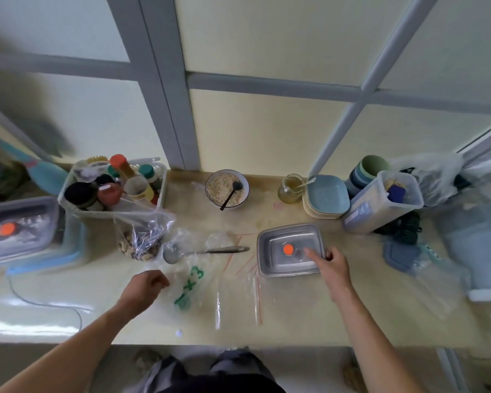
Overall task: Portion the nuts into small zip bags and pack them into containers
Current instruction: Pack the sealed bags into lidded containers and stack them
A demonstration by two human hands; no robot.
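The right hand (333, 265) lays one straight finger on the grey box lid (289, 249). The left hand (146, 285), fingers curled, pinches a clear bag (190, 285) near the counter's (352, 316) front edge.

Soft, even daylight, glare on the counter (26, 313) at left, blurred and bent edges.

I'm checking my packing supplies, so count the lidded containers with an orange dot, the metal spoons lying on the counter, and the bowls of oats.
Lidded containers with orange dot: 2
Metal spoons on counter: 1
Bowls of oats: 1
Total: 4
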